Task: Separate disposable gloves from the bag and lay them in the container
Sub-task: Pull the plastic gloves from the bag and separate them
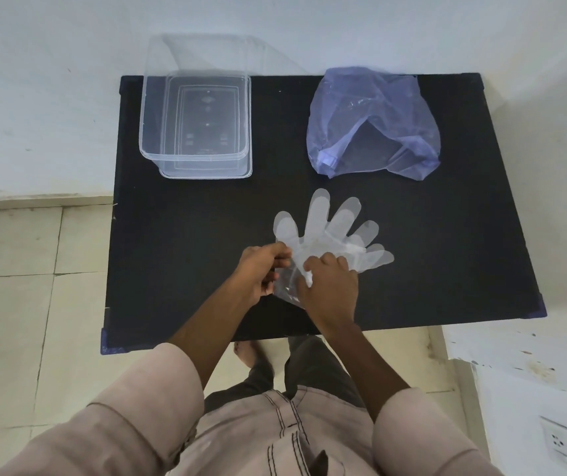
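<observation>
On one black table [447, 252], two hands [258, 273] [331, 286] pinch stacked clear gloves [326, 228]; one container [196, 121], one bag [371, 121].

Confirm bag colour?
The bag is translucent pale blue-violet, lying on the black table; head view shows it.

Black rectangular table [179, 255] on pale floor tiles, clear plastic container [196, 121] at its far left corner overhanging the far edge, crumpled bluish bag [373, 121] near the far right corner, clear disposable gloves [330, 231] fanned out toward the near edge.
</observation>
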`<act>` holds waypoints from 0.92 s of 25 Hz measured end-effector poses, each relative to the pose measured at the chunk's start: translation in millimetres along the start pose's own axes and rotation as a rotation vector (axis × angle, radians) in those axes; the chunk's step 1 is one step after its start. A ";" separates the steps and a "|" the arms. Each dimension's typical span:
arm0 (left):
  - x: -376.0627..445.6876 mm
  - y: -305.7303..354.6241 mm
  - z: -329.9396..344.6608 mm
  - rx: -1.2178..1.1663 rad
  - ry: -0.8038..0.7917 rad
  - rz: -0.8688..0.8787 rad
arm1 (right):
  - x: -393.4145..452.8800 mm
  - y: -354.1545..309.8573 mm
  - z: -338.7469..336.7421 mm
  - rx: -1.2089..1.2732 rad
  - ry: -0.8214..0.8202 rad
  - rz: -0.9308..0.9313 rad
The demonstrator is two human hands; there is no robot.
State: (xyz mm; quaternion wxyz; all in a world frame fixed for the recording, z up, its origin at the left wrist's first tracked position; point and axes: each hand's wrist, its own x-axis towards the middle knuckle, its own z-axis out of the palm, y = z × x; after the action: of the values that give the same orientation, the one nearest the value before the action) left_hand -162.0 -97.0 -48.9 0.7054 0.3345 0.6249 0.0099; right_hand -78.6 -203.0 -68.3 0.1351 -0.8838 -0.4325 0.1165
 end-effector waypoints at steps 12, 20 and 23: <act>19.0 -130.2 7.9 1.555 0.072 1.177 | 22.3 26.3 -25.7 0.141 -0.057 0.111; 41.1 -125.4 11.9 1.600 0.006 1.085 | 22.1 26.7 -35.3 0.127 -0.087 0.109; 42.1 -127.0 10.2 1.574 -0.015 1.055 | 24.0 30.5 -38.2 0.113 -0.098 0.105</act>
State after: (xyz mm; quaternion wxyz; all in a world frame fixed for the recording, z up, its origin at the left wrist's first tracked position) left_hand -195.0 -182.1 -147.3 0.1858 0.9535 0.2158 -0.0988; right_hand -29.6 -207.2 -45.0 0.1574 -0.8894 -0.3846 0.1906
